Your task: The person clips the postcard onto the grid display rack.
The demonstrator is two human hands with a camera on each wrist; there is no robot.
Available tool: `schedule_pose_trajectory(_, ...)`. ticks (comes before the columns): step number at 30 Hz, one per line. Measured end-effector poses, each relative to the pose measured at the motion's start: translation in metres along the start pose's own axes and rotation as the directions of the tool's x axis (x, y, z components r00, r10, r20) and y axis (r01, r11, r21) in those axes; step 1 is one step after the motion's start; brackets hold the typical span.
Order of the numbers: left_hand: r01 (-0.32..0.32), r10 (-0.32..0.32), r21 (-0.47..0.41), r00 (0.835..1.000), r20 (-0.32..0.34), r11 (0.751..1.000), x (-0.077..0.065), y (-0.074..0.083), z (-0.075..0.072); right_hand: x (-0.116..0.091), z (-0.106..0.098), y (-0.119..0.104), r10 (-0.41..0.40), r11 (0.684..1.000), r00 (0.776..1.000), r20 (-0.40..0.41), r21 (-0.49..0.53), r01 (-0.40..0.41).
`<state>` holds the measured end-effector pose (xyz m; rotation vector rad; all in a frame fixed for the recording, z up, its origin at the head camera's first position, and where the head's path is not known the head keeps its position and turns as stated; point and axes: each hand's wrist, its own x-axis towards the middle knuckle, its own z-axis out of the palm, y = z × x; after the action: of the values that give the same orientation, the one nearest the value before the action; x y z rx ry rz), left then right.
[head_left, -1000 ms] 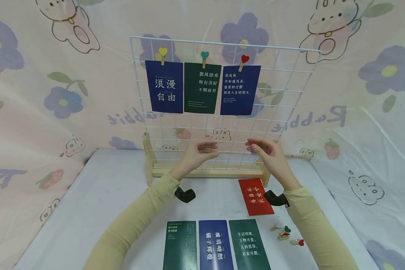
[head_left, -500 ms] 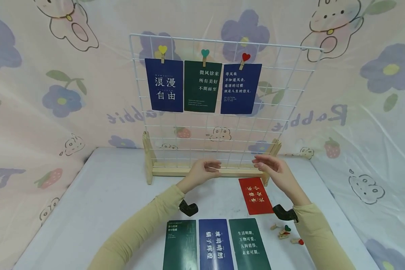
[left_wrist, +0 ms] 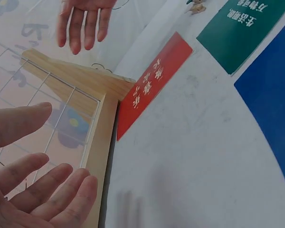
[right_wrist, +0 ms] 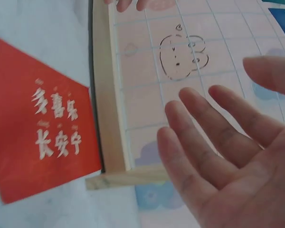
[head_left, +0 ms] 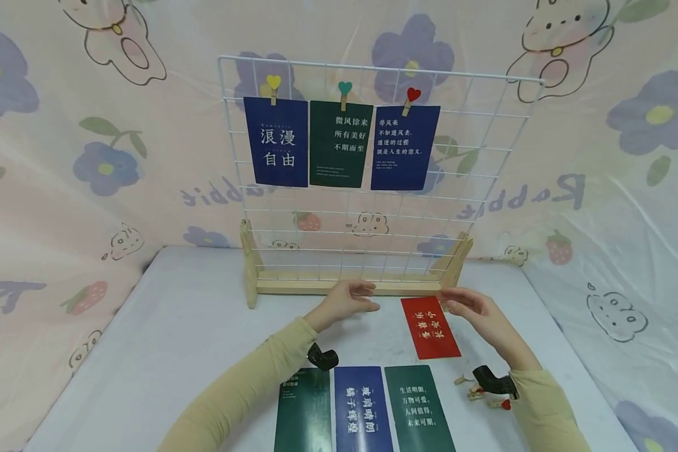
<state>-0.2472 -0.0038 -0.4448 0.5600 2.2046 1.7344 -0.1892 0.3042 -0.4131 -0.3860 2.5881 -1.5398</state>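
Observation:
My left hand (head_left: 347, 301) is held over the table in front of the rack's wooden base, fingers relaxed and nothing in them. Just beyond the top right corner of the red card (head_left: 431, 328) is my right hand (head_left: 474, 309), also holding nothing, its fingers loosely extended in the right wrist view. The red card lies flat by the base, with white characters on it. Behind the hands stands a white wire grid (head_left: 339, 216) on wooden feet. Three cards hang on it in a row: a blue card (head_left: 277, 168), a green card (head_left: 339, 162) and another blue card (head_left: 398, 176), each under a heart clothespin.
Nearer me lie a green card (head_left: 305, 414), a blue card (head_left: 353, 376) and another green card (head_left: 412, 376), side by side. Several small clothespins (head_left: 476, 393) lie to their right, partly behind my right wrist camera. A printed cloth (head_left: 164, 157) stands behind the rack.
Both hands have come down and toward me from in front of the grid to low over the table, and the right has drifted to the right. The hanging cards stay put.

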Motion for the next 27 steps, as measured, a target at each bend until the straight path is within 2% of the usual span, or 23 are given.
schedule_pose_trajectory(7, 0.051, -0.05, -0.048, 0.998, 0.035, 0.998, 0.002, -0.004, 0.013, -0.016, -0.004, 0.013, 0.052, 0.999, 0.998, 0.024, -0.001, -0.052)
schedule_pose_trajectory(17, 0.123, -0.107, -0.233, 0.991, 0.081, 0.965, 0.0, -0.009, 0.028, -0.044, -0.007, 0.021, 0.14, 0.99, 0.986, 0.087, 0.004, -0.141)
schedule_pose_trajectory(27, 0.167, -0.154, -0.275, 0.986, 0.067, 0.947, 0.0, -0.016, 0.037, -0.057, -0.01, 0.029, 0.186, 0.983, 0.98, 0.069, -0.024, -0.184)
